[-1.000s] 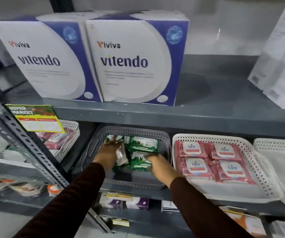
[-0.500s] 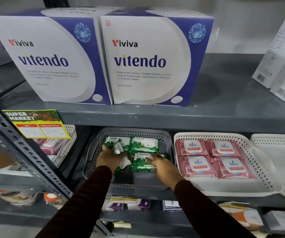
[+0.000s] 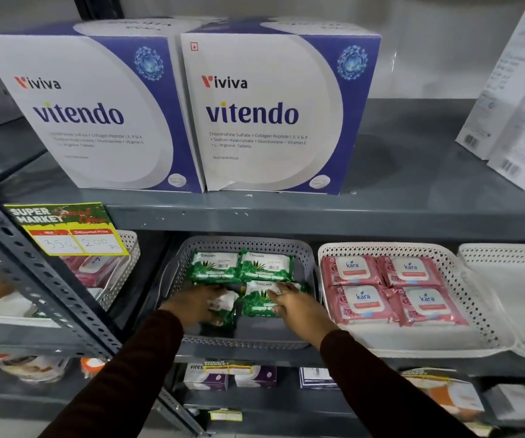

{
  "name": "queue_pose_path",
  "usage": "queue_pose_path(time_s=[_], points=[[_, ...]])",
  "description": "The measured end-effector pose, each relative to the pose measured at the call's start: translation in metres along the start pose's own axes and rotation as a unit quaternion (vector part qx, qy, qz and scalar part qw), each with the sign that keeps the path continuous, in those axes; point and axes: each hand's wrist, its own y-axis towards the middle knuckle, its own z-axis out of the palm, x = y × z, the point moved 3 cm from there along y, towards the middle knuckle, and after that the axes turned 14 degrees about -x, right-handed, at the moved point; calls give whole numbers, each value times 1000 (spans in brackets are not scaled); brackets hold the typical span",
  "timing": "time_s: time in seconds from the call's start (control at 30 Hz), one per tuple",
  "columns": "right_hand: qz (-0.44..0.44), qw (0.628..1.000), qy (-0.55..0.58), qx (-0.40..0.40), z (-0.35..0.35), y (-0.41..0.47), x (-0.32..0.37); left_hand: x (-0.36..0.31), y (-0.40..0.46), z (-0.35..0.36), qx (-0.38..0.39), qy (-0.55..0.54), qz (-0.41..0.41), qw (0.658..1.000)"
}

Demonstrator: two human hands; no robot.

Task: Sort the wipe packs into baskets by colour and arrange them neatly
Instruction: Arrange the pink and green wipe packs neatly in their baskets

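Four green Origami wipe packs (image 3: 265, 267) in the grey perforated basket (image 3: 305, 257) on the middle shelf (image 3: 318, 221): two side by side along the back, label up and level, two more in front of them. Front-left pack (image 3: 223, 306) tilted and partly turned, pinched in the grip of the left hand (image 3: 196, 303), fingers curled round its near edge. Front-right pack (image 3: 259, 301) lying flat, just beside the tilted one, with the right hand (image 3: 296, 306) spread on top, fingers extended and pressing down rather than closed round it. Both arms in dark maroon sleeves (image 3: 378, 374), reaching in from below. Front part of the grey basket floor bare. Immediately right, touching rim to rim, a white perforated basket (image 3: 482, 324) holding four pink Kara wipe packs (image 3: 390, 289) in a tidy two-by-two block. Further right, another white basket (image 3: 507, 254), contents unclear. To the left, behind the slotted grey upright (image 3: 49, 289), a further white basket (image 3: 125, 270) with pink packs, partly hidden by a yellow and green supermarket price tag (image 3: 65, 229). On the shelf above, two large white and blue Viviva Vitendo boxes (image 3: 273, 112) standing side by side, and pale cartons (image 3: 514, 99) leaning at the far right. Small boxes on the lower shelf, blurred
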Motion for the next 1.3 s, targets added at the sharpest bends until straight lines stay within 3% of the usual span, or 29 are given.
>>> queue_pose_path(time_s=[0.13, 0.5, 0.6, 0.7, 0.77, 0.87, 1.1, 1.3], points=[[5, 1000, 14, -9, 3, 1, -1, -4, 3, 9, -67, 88, 40, 993], [-19, 1000, 23, 5, 11, 4, 9, 6, 9, 15, -72, -11, 49, 996], [41, 990, 113, -68, 5, 10, 12, 6, 17, 5, -171, -9, 69, 983], [17, 991, 11, -130, -3, 28, 12, 12, 37, 0, -191, 59, 42, 979], [12, 992, -51, -118, 3, 37, 10, 14, 47, 3, -170, 90, 37, 981], [68, 994, -25, -79, 19, 43, 4, 12, 54, 11, -149, 57, 23, 987], [86, 994, 14, -65, 28, 45, -1, 12, 55, 15, -227, -1, 23, 974], [100, 993, 9, -67, 32, 48, 2, 3, 49, 11, -248, -5, 9, 969]])
